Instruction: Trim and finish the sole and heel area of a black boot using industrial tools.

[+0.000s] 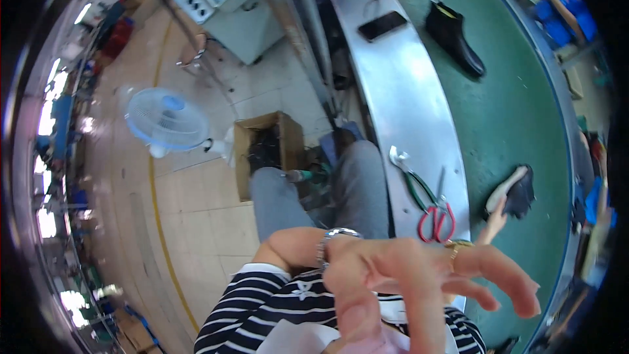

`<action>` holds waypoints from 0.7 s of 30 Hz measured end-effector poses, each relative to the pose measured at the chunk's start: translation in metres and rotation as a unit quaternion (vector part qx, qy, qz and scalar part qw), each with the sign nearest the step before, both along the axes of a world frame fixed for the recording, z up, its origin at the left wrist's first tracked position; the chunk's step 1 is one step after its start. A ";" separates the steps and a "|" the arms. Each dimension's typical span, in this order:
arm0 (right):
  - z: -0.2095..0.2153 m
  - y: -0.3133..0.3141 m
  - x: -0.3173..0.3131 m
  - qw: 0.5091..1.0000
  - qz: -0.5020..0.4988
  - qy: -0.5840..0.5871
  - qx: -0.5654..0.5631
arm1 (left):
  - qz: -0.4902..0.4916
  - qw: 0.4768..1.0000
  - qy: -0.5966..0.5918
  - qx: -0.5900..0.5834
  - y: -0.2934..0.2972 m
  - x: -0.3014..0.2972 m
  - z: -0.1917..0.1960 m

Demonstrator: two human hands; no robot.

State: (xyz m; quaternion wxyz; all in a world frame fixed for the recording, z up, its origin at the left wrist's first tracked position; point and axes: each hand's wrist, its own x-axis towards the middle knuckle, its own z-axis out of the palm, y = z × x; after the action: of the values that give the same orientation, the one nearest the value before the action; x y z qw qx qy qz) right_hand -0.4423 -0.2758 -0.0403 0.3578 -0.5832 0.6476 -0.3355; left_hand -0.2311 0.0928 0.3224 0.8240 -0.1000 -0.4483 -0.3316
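Note:
Close to the camera, my left hand (406, 269) stretches across from the left with its fingers apart and bent, holding nothing. A silver watch or bracelet (322, 249) is on its wrist and a gold ring (452, 257) on one finger. Beyond it, my right hand (496, 221) has its fingers closed on a black shoe piece (521, 198) with a cream-coloured side, over the green belt. My left hand hides most of the right forearm. Further up the belt lies a black ankle boot (455, 39) on its side.
On the metal ledge (409, 92) beside the green belt (517, 111) lie green-handled pincers (419, 187), red-handled scissors (436, 219) and a black phone (382, 26). A cardboard box (291, 147) stands by my knees. A blue-white fan (167, 121) is to the left. People work across the belt.

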 end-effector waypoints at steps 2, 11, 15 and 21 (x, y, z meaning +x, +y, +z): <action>-0.020 -0.023 -0.026 0.998 0.044 0.050 -0.021 | -0.091 0.995 0.036 0.027 0.011 0.001 0.009; 0.114 0.027 0.083 0.855 0.141 0.231 -0.443 | 0.048 0.995 0.086 0.002 0.008 0.010 0.012; 0.142 0.019 0.202 0.846 0.324 0.139 -0.400 | 0.108 0.982 0.000 0.153 0.027 0.038 -0.014; 0.123 -0.011 0.393 0.799 0.470 0.109 -0.359 | 0.192 0.959 -0.103 0.180 0.042 0.050 -0.011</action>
State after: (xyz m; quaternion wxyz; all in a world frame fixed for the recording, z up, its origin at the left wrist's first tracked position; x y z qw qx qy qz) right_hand -0.0488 -0.2866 0.0827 0.1639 -0.9352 0.1622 -0.2689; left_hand -0.1809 0.1343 0.3109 0.8259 0.1727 -0.4744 -0.2510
